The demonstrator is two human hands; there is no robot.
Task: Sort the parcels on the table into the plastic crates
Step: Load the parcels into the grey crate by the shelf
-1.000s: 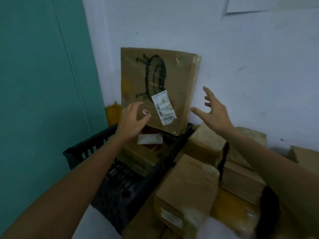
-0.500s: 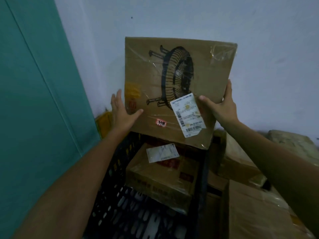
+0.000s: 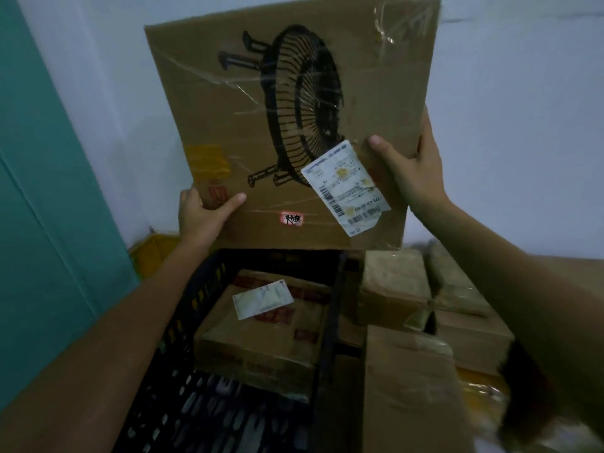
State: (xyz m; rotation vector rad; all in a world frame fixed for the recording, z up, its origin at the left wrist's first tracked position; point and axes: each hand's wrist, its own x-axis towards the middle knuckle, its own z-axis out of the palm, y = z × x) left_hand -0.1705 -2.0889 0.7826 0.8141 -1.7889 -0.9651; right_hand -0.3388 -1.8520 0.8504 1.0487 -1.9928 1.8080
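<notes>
You've got the big flat fan box [image 3: 294,125] up in the air over the far end of the black crate [image 3: 248,403], tilted a bit. Your left hand [image 3: 202,217] clamps its lower left edge, your right hand [image 3: 415,171] grips the right edge, thumbs on the front. A smaller labelled parcel [image 3: 268,335] sits in the crate, more boxes [image 3: 418,322] piled to the right

A plain white painted wall [image 3: 523,109] fills the view from 12 to 3 o'clock, smooth, with a few faint dark scuffs near the top right. From 8 to 10 o'clock stands a flat teal-green panel [image 3: 42,191], meeting the white wall along a slanting edge, with a thin pale line running down across it. The light is dim and bluish, dimmest toward 6 o'clock.
</notes>
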